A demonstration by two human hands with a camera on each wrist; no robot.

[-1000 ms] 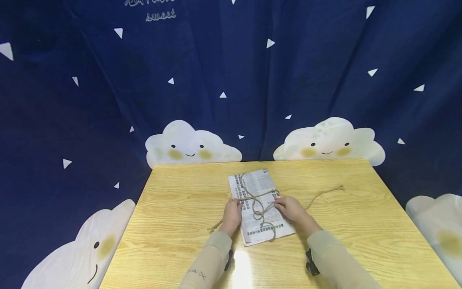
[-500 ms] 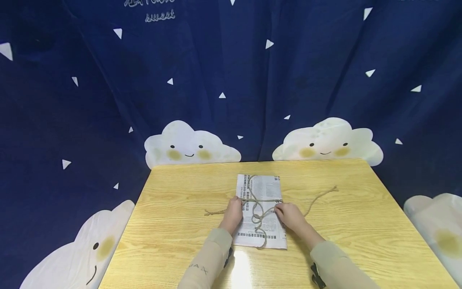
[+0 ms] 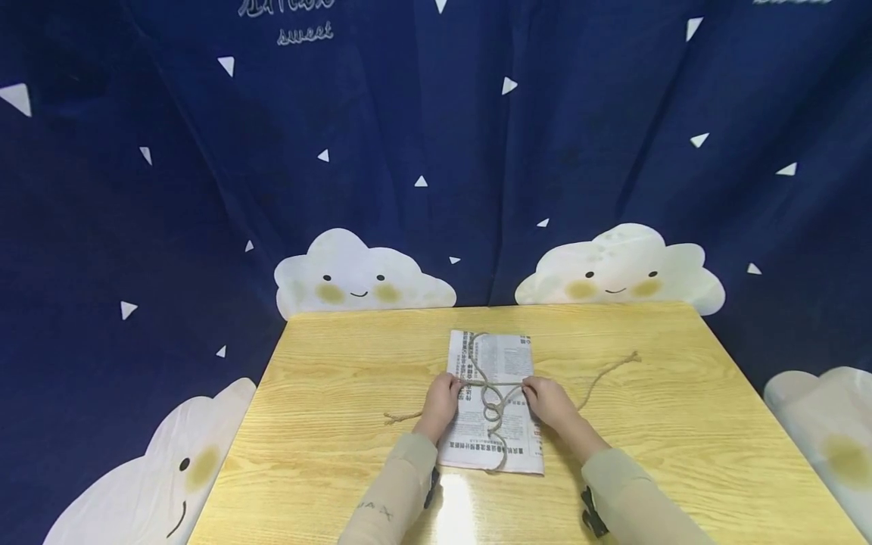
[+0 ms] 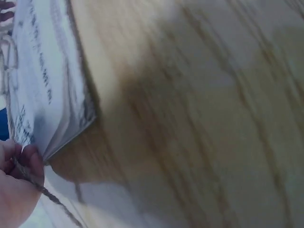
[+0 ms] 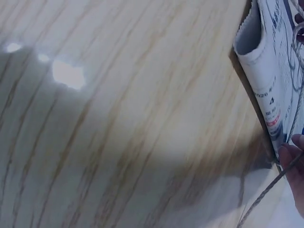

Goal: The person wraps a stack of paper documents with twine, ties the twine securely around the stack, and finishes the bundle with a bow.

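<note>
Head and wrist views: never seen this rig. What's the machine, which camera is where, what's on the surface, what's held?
There's no machine: it's a person's bare left hand and right hand. The widest picture comes from a camera on the head, looking forward and down. The other two come from one camera on each wrist, looking at that hand's work.

On the wood-grain table lies a folded newspaper, with jute twine looped over its top and a loose end trailing onto the table on each side. Both hands have twine in their grip, one at each side of the paper. Whether it's knotted is hard to tell.
</note>
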